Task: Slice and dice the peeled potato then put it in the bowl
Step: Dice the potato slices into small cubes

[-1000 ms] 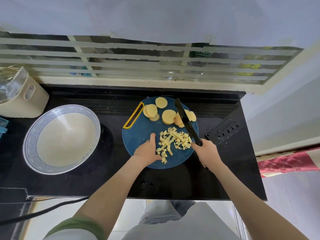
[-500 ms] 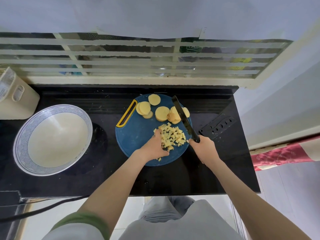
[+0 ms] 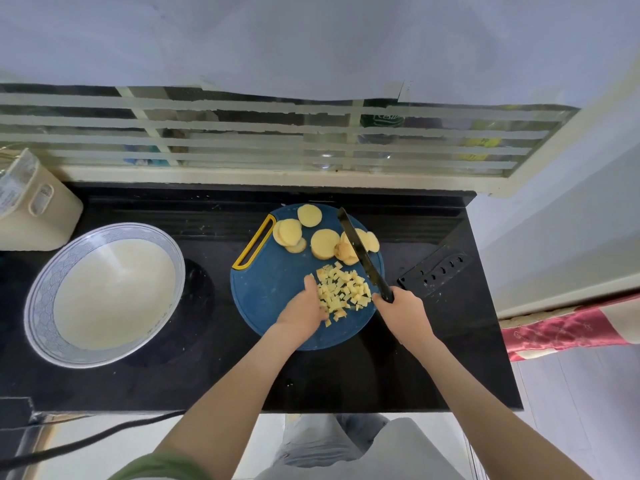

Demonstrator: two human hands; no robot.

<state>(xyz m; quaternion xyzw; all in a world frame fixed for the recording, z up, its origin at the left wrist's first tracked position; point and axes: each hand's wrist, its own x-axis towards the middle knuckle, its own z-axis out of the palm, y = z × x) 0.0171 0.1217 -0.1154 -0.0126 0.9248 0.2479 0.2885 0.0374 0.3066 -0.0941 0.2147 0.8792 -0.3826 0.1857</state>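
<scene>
On the board (image 3: 273, 299), left hand (image 3: 304, 309) touches potato dice (image 3: 343, 289) — right hand (image 3: 403, 311) grips knife (image 3: 360, 251).

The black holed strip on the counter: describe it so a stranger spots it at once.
Start at the black countertop under the barred window and find the round blue cutting board. Right of the board, beyond the knife that the right hand grips, a flat black strip lies on the counter. Its row of small holes sets it apart from the knife's plain blade.
</scene>
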